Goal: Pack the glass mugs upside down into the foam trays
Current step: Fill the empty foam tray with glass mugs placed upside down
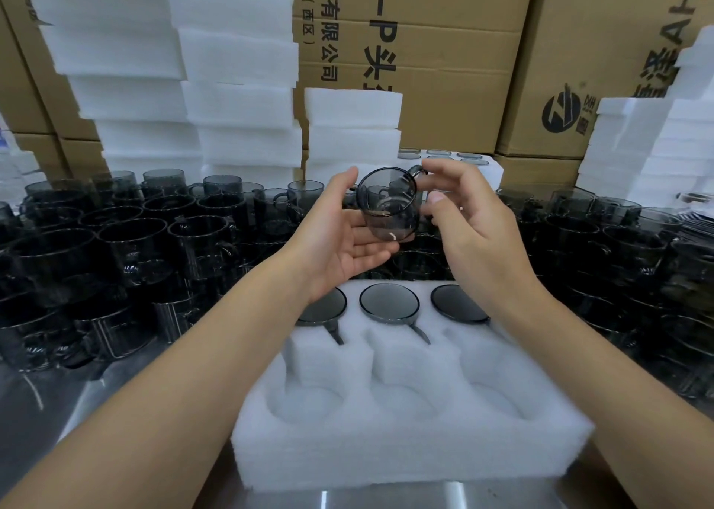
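- The right grip (471,214) curls around a smoky glass mug (388,203), one finger at its handle. The left grip (340,230) lies flat-fingered against the mug's other side, palm up. The mug is in the air, tilted, mouth toward the camera, above the far edge of the foam tray (405,443).
- Cardboard cartons (444,44) wall off the back, their print cut off by the frame.
- Foam stacks (193,64) lean in front of them at left and right.
- The steel bench (386,499) shows as a strip along the tray's near edge.
- Loose mugs (135,245) crowd both sides close to the tray. Dark glass on dark glass makes them hard to tell apart.
- The tray's near row has three open pockets.
- Three upside-down mugs (389,301) fill its far row, and the wrists partly cover the outer two.
- A second tray (444,156) behind the grips is mostly hidden.
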`<control>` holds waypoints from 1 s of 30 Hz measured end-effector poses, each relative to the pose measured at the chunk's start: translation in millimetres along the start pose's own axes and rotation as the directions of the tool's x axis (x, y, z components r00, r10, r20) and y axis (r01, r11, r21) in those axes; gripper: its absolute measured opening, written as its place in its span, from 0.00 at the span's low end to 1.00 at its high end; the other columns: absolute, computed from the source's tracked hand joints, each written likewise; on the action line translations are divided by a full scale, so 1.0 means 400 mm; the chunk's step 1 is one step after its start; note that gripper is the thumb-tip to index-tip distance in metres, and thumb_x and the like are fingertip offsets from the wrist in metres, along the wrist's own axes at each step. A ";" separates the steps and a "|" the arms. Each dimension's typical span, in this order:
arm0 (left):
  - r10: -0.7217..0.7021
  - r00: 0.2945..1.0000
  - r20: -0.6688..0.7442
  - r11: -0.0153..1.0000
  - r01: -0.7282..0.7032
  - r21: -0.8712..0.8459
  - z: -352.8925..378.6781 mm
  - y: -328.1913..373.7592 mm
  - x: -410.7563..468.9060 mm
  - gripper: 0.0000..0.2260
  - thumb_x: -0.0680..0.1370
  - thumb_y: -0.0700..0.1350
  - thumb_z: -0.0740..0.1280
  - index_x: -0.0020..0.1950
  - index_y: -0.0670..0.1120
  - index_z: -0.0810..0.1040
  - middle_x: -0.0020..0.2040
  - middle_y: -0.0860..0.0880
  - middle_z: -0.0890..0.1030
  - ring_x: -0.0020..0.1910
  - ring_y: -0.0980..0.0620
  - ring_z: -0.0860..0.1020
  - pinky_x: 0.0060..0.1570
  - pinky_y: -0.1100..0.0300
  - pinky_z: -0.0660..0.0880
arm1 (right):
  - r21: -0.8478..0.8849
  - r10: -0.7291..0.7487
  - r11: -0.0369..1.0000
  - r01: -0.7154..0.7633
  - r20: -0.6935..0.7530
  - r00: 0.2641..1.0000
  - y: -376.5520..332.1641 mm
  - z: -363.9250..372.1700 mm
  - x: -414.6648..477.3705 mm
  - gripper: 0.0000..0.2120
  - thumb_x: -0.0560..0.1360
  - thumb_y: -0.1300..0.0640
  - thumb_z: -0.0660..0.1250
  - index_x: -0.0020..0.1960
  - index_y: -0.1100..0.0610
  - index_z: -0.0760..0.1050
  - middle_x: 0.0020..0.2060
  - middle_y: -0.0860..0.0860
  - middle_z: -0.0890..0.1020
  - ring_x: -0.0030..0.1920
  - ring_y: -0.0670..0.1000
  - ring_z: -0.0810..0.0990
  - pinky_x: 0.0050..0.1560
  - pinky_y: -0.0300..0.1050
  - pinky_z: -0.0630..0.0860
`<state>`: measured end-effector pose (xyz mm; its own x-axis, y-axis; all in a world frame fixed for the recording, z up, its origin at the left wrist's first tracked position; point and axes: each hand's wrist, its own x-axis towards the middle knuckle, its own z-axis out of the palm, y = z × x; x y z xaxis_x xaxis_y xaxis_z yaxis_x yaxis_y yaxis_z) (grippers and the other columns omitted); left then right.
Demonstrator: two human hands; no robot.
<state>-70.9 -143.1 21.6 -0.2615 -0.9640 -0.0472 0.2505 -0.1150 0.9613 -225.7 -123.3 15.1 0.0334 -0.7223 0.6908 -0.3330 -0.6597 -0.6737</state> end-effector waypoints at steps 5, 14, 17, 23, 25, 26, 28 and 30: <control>-0.004 1.000 -0.008 1.000 0.004 0.015 0.006 0.002 -0.006 0.28 0.78 0.64 0.54 0.57 0.42 0.77 0.46 0.39 0.84 0.34 0.51 0.78 0.38 0.62 0.76 | 0.016 -0.062 0.998 0.061 0.057 0.996 -0.001 0.002 -0.005 0.15 0.76 0.58 0.56 0.60 0.46 0.72 0.51 0.39 0.81 0.50 0.38 0.78 0.50 0.29 0.71; 0.014 1.000 -0.003 1.000 -0.014 -0.007 -0.002 0.007 -0.008 0.21 0.77 0.57 0.59 0.52 0.41 0.78 0.45 0.42 0.81 0.39 0.46 0.81 0.41 0.61 0.77 | 0.035 -0.075 0.997 0.074 0.040 0.996 -0.003 -0.002 -0.004 0.15 0.75 0.58 0.57 0.57 0.42 0.73 0.48 0.37 0.81 0.50 0.40 0.79 0.51 0.33 0.73; 0.069 0.994 0.089 0.997 -0.072 0.026 -0.012 0.019 -0.021 0.16 0.73 0.53 0.64 0.52 0.42 0.79 0.43 0.44 0.84 0.41 0.47 0.83 0.42 0.60 0.80 | -0.055 -0.111 0.992 0.116 0.080 0.991 -0.016 -0.010 -0.004 0.15 0.73 0.54 0.64 0.57 0.42 0.73 0.51 0.37 0.79 0.51 0.36 0.76 0.49 0.27 0.69; 0.157 0.943 0.295 0.968 -0.206 0.142 -0.038 0.037 -0.069 0.15 0.75 0.52 0.66 0.57 0.45 0.80 0.53 0.44 0.84 0.45 0.49 0.83 0.47 0.57 0.79 | -0.237 -0.194 0.935 0.264 0.279 0.940 -0.067 -0.030 -0.001 0.31 0.67 0.51 0.77 0.67 0.46 0.70 0.57 0.43 0.75 0.57 0.35 0.71 0.58 0.26 0.65; 0.181 0.932 0.314 0.953 -0.245 0.179 -0.059 0.036 -0.087 0.16 0.75 0.53 0.66 0.58 0.45 0.80 0.56 0.43 0.83 0.48 0.48 0.83 0.48 0.57 0.79 | -0.251 -0.224 0.917 0.309 0.318 0.921 -0.096 -0.029 -0.002 0.30 0.67 0.50 0.77 0.66 0.45 0.72 0.55 0.46 0.74 0.55 0.37 0.73 0.57 0.27 0.67; 0.193 0.930 0.314 0.942 -0.265 0.207 -0.072 0.035 -0.095 0.17 0.74 0.55 0.67 0.58 0.46 0.80 0.55 0.43 0.83 0.48 0.48 0.83 0.48 0.58 0.79 | -0.247 -0.227 0.916 0.317 0.333 0.915 -0.111 -0.027 -0.003 0.30 0.66 0.49 0.77 0.66 0.45 0.72 0.53 0.45 0.74 0.54 0.38 0.73 0.56 0.28 0.68; 0.215 0.931 0.296 0.910 -0.301 0.286 -0.099 0.040 -0.113 0.22 0.70 0.58 0.68 0.58 0.47 0.79 0.54 0.45 0.84 0.49 0.49 0.83 0.47 0.58 0.79 | -0.221 -0.185 0.935 0.277 0.360 0.914 -0.136 -0.018 -0.008 0.31 0.64 0.44 0.76 0.65 0.40 0.71 0.52 0.41 0.74 0.54 0.38 0.75 0.58 0.34 0.71; 0.214 0.929 0.301 0.880 -0.317 0.353 -0.125 0.054 -0.125 0.29 0.68 0.62 0.65 0.63 0.48 0.76 0.56 0.44 0.83 0.53 0.48 0.83 0.49 0.58 0.79 | -0.142 -0.092 0.976 0.162 0.407 0.909 -0.156 -0.007 -0.017 0.31 0.61 0.39 0.73 0.62 0.34 0.69 0.50 0.38 0.76 0.52 0.42 0.79 0.58 0.45 0.76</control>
<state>-5.7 -109.3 31.0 -0.4701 -0.8484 0.2433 -0.0255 0.2886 0.9571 -207.8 -76.6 53.3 0.4446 -0.6803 0.5827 -0.4539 -0.7319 -0.5083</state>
